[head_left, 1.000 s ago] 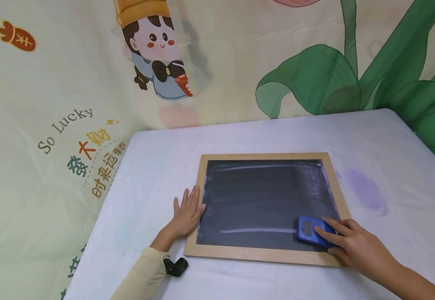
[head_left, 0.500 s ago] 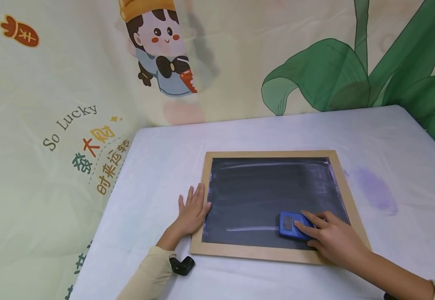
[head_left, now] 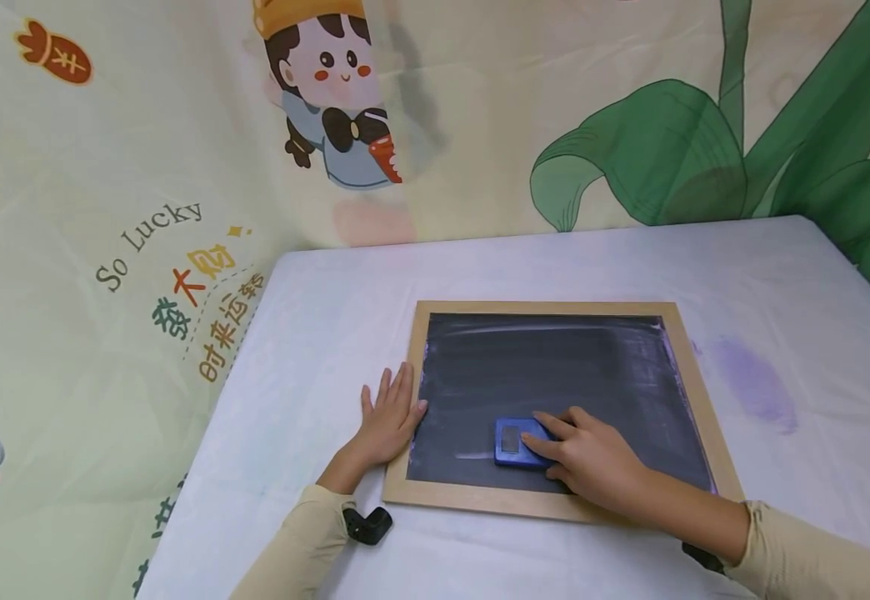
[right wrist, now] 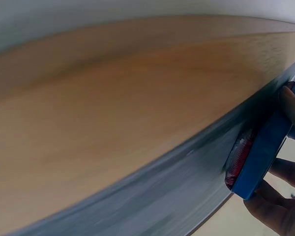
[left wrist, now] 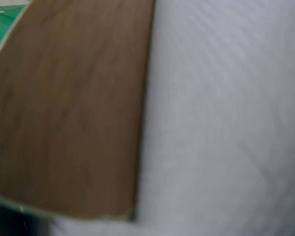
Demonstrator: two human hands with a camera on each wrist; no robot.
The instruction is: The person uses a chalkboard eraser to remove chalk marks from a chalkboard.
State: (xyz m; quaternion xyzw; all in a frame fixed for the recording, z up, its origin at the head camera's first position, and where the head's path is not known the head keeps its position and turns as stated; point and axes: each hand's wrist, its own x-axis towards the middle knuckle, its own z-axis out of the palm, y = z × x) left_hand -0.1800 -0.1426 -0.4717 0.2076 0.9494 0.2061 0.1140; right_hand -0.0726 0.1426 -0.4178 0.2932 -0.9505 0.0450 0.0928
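A small chalkboard (head_left: 532, 367) with a pale wooden frame lies flat on the table. My right hand (head_left: 592, 458) grips a blue board eraser (head_left: 508, 452), which sits on the lower middle of the black surface. In the right wrist view, the thumb and fingers hold the sides of the eraser (right wrist: 265, 152), and its dark red underside faces the board. My left hand (head_left: 387, 421) rests with fingers spread on the board's left frame edge, the thumb over the wood. The left wrist view shows only a blurred brown frame side (left wrist: 73, 108); no fingers appear there.
White cloth (head_left: 315, 333) covers the table, with a purple smudge (head_left: 753, 379) right of the board. Faint chalk streaks (head_left: 652, 358) mark the board's right side. A printed curtain (head_left: 465, 125) hangs behind and to the left. A black device (head_left: 369, 527) is worn at the left wrist.
My right hand has slid the eraser leftward from the board's lower right corner to its lower middle, across the pale chalk streak, of which less shows. The left hand keeps its place on the frame.
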